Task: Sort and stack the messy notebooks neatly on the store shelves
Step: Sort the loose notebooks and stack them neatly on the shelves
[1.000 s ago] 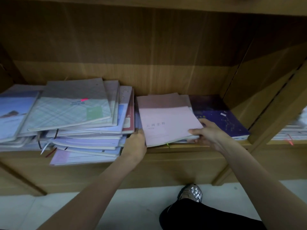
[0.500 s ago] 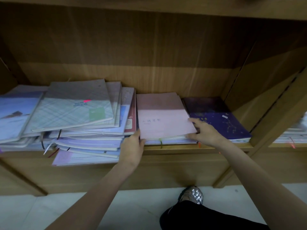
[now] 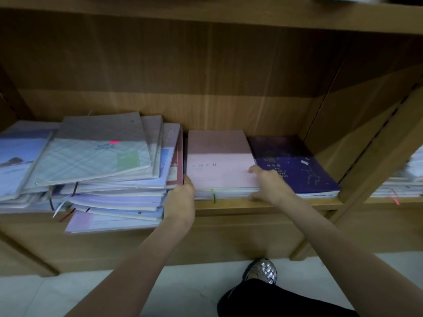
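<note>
A pink notebook (image 3: 217, 160) tops a short stack in the middle of the wooden shelf (image 3: 229, 205), lying square to the front edge. My left hand (image 3: 180, 196) grips the stack's front left corner. My right hand (image 3: 266, 184) holds the front right corner, thumb on the pink cover and fingers under the stack. A dark blue star-pattern notebook (image 3: 295, 167) lies just right of the stack, partly hidden by my right hand. To the left sits a messy, fanned-out pile of pale notebooks (image 3: 96, 170), overhanging the shelf edge.
A wooden divider (image 3: 375, 143) closes the compartment on the right; beyond it lie more stacked notebooks (image 3: 398, 184). The shelf above (image 3: 229, 12) limits headroom. Below are a pale tiled floor (image 3: 194, 287), a silver woven shoe (image 3: 262, 271) and a dark trouser leg.
The pink stack was skewed and sticking out over the shelf edge; both hands have pushed it back and turned it square beside the blue notebook.
</note>
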Tool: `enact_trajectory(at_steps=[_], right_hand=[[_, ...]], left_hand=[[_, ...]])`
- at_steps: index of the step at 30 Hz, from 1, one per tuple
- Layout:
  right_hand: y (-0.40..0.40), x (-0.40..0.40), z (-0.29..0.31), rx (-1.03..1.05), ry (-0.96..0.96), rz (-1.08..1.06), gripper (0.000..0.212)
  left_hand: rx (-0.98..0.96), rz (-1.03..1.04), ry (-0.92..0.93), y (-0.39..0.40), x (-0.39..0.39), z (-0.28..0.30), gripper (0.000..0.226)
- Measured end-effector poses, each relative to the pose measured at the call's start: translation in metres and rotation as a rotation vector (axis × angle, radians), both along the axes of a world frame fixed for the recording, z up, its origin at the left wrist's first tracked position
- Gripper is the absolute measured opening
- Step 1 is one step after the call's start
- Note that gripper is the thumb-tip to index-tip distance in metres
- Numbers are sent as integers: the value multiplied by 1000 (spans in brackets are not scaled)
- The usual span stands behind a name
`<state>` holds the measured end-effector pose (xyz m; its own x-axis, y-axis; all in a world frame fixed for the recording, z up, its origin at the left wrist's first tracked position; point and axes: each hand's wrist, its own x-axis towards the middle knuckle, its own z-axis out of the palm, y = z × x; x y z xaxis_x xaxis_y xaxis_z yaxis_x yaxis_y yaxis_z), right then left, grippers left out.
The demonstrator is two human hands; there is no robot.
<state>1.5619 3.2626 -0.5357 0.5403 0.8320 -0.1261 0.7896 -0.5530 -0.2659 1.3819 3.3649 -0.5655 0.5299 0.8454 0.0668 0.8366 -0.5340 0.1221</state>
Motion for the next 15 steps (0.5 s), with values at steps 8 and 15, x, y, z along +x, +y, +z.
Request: enact_trajectory(at_steps=[8,15], right_hand=[[-2,11,-6,50,76,85,69],[11,10,1,14,111,103,71]], left_hand=[[-23,-12,3,-9,-6,4,57],[26,-23,23,-3,-10,7,64]])
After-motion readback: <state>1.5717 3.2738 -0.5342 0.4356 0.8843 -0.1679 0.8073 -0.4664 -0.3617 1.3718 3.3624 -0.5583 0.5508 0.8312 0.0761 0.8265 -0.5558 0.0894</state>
